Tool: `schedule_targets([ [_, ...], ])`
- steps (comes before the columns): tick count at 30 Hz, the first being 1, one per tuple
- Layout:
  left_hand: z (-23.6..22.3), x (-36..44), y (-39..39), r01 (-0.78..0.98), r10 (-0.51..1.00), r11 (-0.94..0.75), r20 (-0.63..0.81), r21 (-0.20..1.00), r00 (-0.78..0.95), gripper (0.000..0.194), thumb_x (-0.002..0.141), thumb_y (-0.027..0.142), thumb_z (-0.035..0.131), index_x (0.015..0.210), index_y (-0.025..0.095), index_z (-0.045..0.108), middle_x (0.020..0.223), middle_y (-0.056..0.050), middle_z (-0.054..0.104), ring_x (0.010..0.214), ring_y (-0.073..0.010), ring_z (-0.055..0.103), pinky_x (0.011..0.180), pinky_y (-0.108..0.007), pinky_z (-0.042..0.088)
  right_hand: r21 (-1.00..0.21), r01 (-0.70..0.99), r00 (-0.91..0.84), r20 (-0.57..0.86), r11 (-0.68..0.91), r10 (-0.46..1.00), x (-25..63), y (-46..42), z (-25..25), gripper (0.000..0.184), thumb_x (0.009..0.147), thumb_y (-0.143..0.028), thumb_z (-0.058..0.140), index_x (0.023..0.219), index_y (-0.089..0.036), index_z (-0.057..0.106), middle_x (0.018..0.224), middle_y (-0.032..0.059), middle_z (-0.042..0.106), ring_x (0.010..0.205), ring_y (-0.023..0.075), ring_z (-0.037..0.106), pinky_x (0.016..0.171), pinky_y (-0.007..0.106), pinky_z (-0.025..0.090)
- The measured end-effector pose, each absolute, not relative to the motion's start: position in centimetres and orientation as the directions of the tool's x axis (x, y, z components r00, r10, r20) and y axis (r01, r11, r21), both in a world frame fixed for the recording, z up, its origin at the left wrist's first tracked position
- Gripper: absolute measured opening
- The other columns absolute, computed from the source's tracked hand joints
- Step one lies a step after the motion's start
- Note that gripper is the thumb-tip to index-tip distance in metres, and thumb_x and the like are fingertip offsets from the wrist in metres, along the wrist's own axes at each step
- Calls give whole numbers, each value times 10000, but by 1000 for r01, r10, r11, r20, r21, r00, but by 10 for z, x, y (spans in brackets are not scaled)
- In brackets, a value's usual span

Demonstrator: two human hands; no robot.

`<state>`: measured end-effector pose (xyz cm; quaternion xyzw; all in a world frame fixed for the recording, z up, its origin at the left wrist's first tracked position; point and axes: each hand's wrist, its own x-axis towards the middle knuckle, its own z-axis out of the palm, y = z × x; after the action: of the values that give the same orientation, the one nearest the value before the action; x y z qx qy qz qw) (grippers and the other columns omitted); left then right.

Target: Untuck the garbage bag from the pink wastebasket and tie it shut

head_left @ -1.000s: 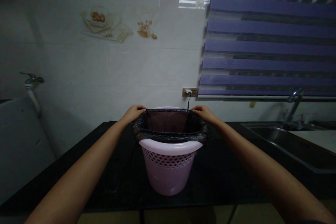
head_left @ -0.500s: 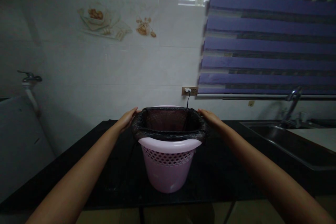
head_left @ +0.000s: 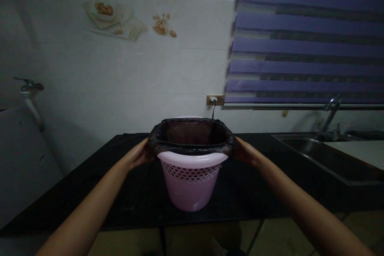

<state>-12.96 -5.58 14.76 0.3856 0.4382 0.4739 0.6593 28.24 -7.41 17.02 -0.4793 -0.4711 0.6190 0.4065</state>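
Note:
A pink plastic trash bin with a lattice band stands upright on the black countertop. Its black bin liner is folded over most of the rim, leaving a strip of pink rim bare at the front and a sliver at the back. The liner's inside looks open and hollow. My left hand holds the bin's left side just under the folded liner. On the opposite side, my right hand grips at about the same height. The fingers of both hands are largely hidden behind the liner and bin.
A metal sink with a faucet is set into the counter at right. Behind the bin, a white plug and cord hang from the wall outlet. A pale appliance-like panel stands at left below a wall tap.
Both hands have moved from the far sides of the liner's upper edge down and nearer, under the folded liner at the bin's sides. The camera view has shifted slightly.

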Motion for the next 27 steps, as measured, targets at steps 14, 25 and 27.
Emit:
schedule_targets([
  [14, 140, -123, -85, -430, 871, 490, -413, 758, 265, 296, 869, 423, 394, 840, 187, 570, 714, -69, 576, 611, -149, 550, 581, -264, 441, -911, -264, -162, -283, -318, 945, 264, -98, 173, 323, 867, -438, 428, 1050, -191, 531, 942, 33, 601, 765, 62, 560, 710, 205, 482],
  [25, 120, -110, -101, -605, 874, 485, -346, 632, 340, 300, 860, 389, 419, 716, 139, 500, 612, -32, 531, 524, -107, 515, 519, -214, 410, -901, -385, -104, -175, -202, 979, 254, -95, 161, 187, 887, -284, 399, 950, -157, 520, 805, 22, 601, 674, 38, 547, 643, 139, 469],
  [27, 118, -109, -101, -620, 879, 476, -334, 624, 339, 287, 861, 375, 418, 733, 138, 517, 644, -46, 558, 534, -104, 523, 523, -211, 412, -893, -403, -94, -175, -198, 980, 256, -91, 158, 174, 882, -257, 394, 932, -152, 523, 796, 21, 598, 673, 39, 550, 645, 143, 475],
])
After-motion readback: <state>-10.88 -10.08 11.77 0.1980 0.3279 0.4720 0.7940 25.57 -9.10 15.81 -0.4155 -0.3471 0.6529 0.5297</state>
